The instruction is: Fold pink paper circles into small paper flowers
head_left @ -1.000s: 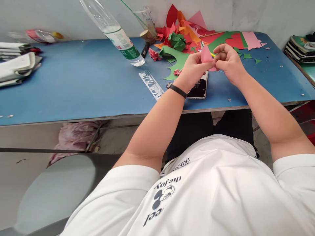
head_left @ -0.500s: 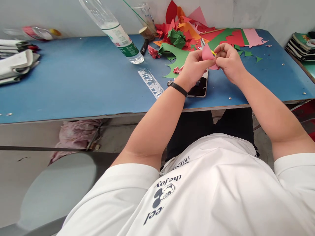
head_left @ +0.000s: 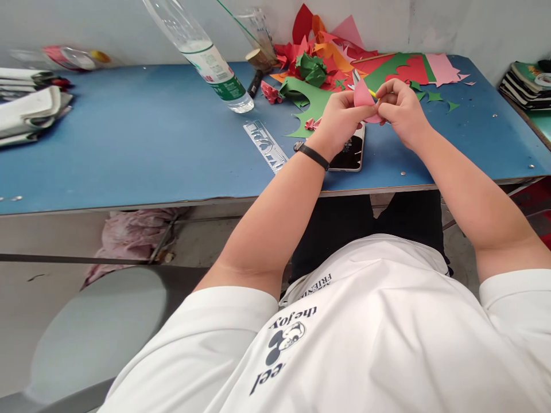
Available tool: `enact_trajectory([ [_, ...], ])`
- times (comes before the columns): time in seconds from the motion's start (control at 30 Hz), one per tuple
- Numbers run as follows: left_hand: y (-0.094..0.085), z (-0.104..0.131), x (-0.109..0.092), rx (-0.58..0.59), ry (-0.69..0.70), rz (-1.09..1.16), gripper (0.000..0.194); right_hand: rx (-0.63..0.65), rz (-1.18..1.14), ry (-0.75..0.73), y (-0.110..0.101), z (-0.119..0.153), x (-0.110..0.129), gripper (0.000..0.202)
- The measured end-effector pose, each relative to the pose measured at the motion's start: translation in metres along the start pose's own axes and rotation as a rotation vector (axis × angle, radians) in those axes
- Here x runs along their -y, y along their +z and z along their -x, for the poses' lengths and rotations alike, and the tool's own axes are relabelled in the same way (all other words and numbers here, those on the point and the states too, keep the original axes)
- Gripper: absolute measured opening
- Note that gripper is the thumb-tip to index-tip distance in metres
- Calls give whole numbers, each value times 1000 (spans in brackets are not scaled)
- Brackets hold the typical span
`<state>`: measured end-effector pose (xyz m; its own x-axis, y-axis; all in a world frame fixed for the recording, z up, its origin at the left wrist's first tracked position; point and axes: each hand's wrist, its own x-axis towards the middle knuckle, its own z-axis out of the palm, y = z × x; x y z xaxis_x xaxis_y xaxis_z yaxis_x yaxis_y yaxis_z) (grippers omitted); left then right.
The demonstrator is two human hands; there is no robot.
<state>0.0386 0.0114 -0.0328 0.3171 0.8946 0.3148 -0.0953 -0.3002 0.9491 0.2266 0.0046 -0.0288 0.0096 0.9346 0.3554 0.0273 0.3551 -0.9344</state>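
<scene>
Pink paper (head_left: 362, 93) sits above the blue table (head_left: 150, 143), between my hands: I have the left hand (head_left: 336, 123) gripping its broad side, the right hand (head_left: 403, 112) pinching its right edge, its narrow tip pointing away.

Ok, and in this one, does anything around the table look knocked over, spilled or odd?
Yes: a yellow-capped bottle lies on its side by the wall, as if tipped over. Loose green scraps lie strewn near the cut pink sheet, which looks untidy. No spill shows.
</scene>
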Motion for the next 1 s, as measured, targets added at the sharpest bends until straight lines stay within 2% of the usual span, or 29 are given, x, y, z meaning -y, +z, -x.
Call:
enact_trajectory([
  [0.1, 0, -1, 2, 8, -7, -2, 30, 0, 41, -50, -2, -2, -6, 44],
  [0.27, -1, 2, -6, 2, -25, -39, 34, 22, 54, -77, -1, 0, -1, 46],
  [0.43, -1, 4, -8, -23, -8, 0, 22, 0, 57, 6, 3, 5, 13, 41],
  [0.6, -1, 4, -10, -22, -29, 19, 26, 21, 143, 89, 5, 11, 27, 47],
  [0.8, 0, 9, -18, 10, -96, -6, 25, -10, 183, 27, 5, 17, 34, 54],
  [1.0, -1, 6, -22, -78, -58, 49, 32, 69, 232, -26, -4, 18, 36, 50],
])
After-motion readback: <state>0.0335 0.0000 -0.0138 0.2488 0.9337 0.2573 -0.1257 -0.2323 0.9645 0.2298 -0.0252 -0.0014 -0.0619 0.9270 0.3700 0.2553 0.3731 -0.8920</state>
